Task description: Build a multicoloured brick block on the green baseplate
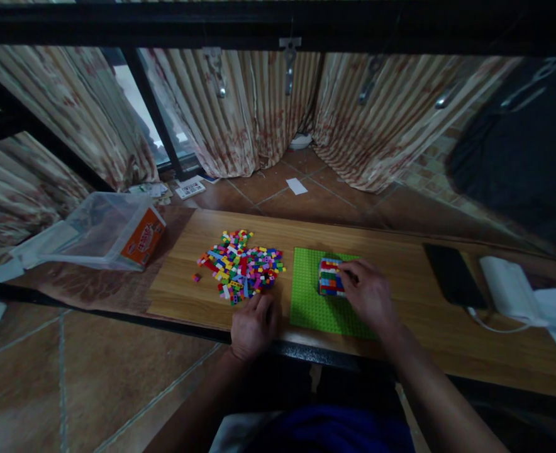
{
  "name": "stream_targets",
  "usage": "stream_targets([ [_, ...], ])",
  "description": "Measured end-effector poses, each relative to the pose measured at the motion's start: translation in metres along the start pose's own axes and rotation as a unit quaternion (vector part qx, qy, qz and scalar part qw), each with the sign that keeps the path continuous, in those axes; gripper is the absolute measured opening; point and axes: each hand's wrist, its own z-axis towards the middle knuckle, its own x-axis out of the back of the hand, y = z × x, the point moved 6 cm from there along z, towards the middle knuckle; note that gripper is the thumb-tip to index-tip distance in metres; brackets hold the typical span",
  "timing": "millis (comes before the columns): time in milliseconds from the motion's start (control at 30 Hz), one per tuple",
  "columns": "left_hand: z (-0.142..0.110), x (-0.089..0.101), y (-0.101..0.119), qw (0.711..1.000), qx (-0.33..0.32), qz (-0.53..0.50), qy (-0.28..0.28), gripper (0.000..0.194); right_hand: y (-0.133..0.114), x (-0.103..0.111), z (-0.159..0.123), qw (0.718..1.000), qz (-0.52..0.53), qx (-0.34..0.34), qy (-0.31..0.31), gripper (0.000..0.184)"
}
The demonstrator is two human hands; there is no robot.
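A small block of stacked toy bricks point(329, 278), in rows of red, green, white and blue, stands on a bright green baseplate point(306, 308). My right hand point(368, 292) is closed in a pinch at the block's upper right edge; its fingers hide that side, and a separate brick between them cannot be made out. Left of the baseplate lies a loose pile of multicoloured toy bricks point(243, 264). At the pile's near edge rests my left hand point(254, 324), fingers curled and closed. Whatever those fingers hold, if anything, is hidden.
A clear plastic bin point(103, 229) with an orange label lies at the left. On the wooden board's right are a black phone point(454, 274) and a white device point(509, 286) with a cable point(490, 326). A dark metal bar point(278, 25) crosses above.
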Motion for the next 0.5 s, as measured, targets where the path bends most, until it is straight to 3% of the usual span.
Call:
stream_targets([
  [500,-0.001,-0.002,-0.001,1.000,0.003,-0.007,-0.010,0.014,-0.006,-0.013,-0.017,0.998,-0.015,0.005,0.066,0.020],
])
